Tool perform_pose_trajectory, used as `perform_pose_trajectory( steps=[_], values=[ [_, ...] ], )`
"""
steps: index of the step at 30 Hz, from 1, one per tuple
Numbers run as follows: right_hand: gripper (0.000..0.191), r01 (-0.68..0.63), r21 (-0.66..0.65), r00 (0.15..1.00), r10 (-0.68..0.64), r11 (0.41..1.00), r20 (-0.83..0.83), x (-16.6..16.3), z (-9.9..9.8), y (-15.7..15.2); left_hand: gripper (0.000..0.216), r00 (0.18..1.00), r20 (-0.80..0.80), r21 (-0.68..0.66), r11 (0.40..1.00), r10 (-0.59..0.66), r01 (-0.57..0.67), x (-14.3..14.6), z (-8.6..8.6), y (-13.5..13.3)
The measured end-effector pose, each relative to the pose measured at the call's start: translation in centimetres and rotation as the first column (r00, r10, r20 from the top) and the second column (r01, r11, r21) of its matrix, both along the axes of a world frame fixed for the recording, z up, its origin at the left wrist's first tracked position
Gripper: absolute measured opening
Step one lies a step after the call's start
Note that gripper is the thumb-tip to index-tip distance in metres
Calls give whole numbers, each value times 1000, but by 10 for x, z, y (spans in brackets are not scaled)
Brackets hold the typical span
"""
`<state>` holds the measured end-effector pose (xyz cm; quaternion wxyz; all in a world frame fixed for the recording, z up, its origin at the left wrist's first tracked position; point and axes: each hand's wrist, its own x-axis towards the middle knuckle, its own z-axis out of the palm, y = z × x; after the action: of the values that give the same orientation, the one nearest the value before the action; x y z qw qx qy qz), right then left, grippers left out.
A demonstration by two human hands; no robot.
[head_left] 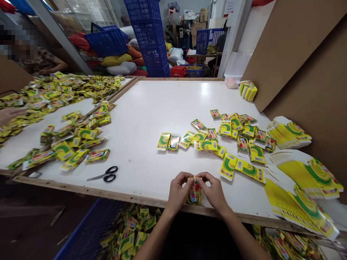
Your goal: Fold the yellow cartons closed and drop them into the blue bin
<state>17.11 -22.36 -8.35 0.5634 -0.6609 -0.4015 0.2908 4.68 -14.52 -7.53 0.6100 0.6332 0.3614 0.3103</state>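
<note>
At the table's front edge, both my hands pinch the top end of one small printed box (pixel 194 195), coloured yellow, green and red. My left hand (pixel 179 190) grips its upper left corner between thumb and fingers. The upper right corner is in the fingers of my right hand (pixel 213 189). The box's far end is partly hidden by my fingertips. Beyond my hands lie several similar small boxes (pixel 229 166), some with white end flaps showing. Fanned stacks of flat unfolded cartons (pixel 298 206) rest to my right.
Black-handled scissors (pixel 110 174) lie left of my hands. More small boxes (pixel 63 150) are heaped at the left, near a co-worker (pixel 45 61). A wooden strip (pixel 119 92) divides the white tabletop (pixel 151 104). Blue crates (pixel 149 36) stand behind; a filled bin (pixel 127 231) sits below.
</note>
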Motion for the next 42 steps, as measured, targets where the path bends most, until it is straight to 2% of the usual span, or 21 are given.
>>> perform_pose_trajectory(
  steps=[4, 9, 11, 13, 16, 19, 21, 23, 26, 28, 30, 31, 32, 34, 37, 42],
  values=[
    [25, -15, -12, 999, 14, 1000, -34, 2, 1, 3, 19, 1000, 9, -59, 998, -9, 10, 1, 0, 3],
    [21, -40, 44, 999, 42, 998, -28, -4, -7, -8, 18, 993, 27, -74, 990, -115, 117, -4, -3, 2],
    [21, -70, 59, 998, 69, 996, 11, -1, -8, -9, 18, 991, 6, -50, 990, -135, 135, -7, 0, 1],
    [21, -72, 60, 993, 66, 996, 102, 11, -6, -4, 19, 995, -53, 23, 996, -85, 86, -16, 8, 3],
    [22, 9, 49, 932, -26, 999, 360, 44, -1, 17, 22, 980, -190, 156, 987, 58, -28, -53, 29, 13],
    [44, 91, -16, 793, -63, 996, 606, 80, 2, 47, 24, 923, -371, 262, 965, 98, 4, -107, 53, 29],
    [53, 101, -71, 729, -26, 992, 684, 97, 3, 66, 26, 881, -444, 352, 936, 165, 2, -137, 63, 37],
    [45, 63, -87, 714, 16, 994, 700, 103, 5, 79, 29, 857, -460, 399, 916, 235, -37, -152, 65, 39],
    [25, 17, -56, 730, 26, 998, 683, 90, 9, 81, 29, 889, -385, 331, 936, 247, -116, -136, 51, 32],
    [20, -12, -6, 818, 13, 1000, 575, 68, 10, 70, 30, 944, -236, 231, 957, 229, -174, -104, 36, 24],
    [21, -53, 96, 971, 29, 994, 238, 40, 5, 51, 37, 981, -45, 104, 977, 191, -185, -66, 20, 15],
    [27, -69, 123, 997, 62, 990, 55, 26, 1, 41, 40, 986, 36, 39, 985, 164, -166, -48, 13, 11],
    [30, -66, 147, 993, 79, 987, -84, 13, -3, 31, 42, 986, 94, -15, 991, 137, -136, -33, 7, 7],
    [32, -38, 159, 966, 77, 987, -248, -6, -13, 13, 40, 987, 144, -84, 994, 74, -62, -13, -1, -1],
    [35, -31, 124, 948, 69, 992, -312, -13, -22, -6, 38, 991, 124, -120, 991, -44, 58, -9, -6, -6],
    [21, -174, 19, 966, 175, 985, -188, 3, -21, -13, 32, 981, 32, -149, 970, -191, 194, -20, -9, 0]
  ],
)
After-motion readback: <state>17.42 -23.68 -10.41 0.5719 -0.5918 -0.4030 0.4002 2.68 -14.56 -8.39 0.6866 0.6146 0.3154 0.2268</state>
